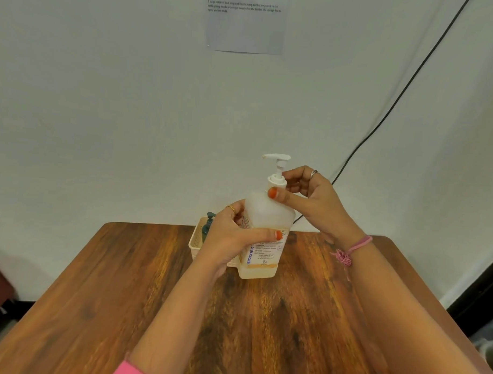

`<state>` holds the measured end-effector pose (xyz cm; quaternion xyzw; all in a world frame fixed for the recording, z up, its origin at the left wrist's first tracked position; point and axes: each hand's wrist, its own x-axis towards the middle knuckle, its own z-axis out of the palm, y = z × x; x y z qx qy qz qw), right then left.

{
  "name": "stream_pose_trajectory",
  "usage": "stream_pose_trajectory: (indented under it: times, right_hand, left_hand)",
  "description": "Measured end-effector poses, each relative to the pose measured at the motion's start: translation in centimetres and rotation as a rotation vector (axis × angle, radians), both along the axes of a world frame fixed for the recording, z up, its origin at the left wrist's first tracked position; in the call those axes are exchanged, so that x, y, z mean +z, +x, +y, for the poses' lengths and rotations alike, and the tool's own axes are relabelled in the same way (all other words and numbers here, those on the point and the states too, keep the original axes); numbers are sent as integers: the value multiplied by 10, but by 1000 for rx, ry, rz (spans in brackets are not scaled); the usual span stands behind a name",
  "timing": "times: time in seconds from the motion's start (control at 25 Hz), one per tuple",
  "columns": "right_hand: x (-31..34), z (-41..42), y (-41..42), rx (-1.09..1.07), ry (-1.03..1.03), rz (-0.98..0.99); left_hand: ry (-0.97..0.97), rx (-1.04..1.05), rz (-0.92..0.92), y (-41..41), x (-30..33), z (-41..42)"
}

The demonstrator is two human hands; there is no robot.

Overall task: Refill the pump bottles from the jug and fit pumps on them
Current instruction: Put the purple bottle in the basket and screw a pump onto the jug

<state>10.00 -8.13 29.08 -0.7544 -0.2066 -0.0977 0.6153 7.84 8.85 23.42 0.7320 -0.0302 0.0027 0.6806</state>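
Observation:
A translucent white pump bottle [266,212] with a printed label and a little orange liquid at its bottom is held up over the wooden table [124,289]. My left hand [232,236] grips its body around the label. My right hand [306,194] pinches the collar of the white pump [278,171], which sits upright in the bottle's neck with its nozzle pointing left. A dark green pump bottle [208,226] stands in the cream basket [195,243] behind my left hand, partly hidden. No jug is in view.
The table's far edge meets a white wall. A black cable [381,121] runs down the wall to the right. A printed sheet [245,24] hangs on the wall above. Dark objects stand on the floor at both sides.

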Motion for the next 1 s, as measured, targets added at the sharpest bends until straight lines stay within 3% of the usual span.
stream_pose_trajectory:
  times: [0.28,0.52,0.64,0.88,1.0]
  right_hand:
    - [5,-12,4,254,-165,70]
    - [-6,5,-1,47,47,-5]
    - [-12,16,-3,10,139,61]
    - [-3,1,-1,254,97,199]
    - [-6,4,-1,225,171,158]
  left_hand:
    - [11,14,9,0,-2,2]
    - [-33,24,-3,-3,-1,2]
    - [-42,32,-8,-4,-2,1]
    - [-31,44,10,-1,-6,4]
    - [-30,40,1,0,-3,4]
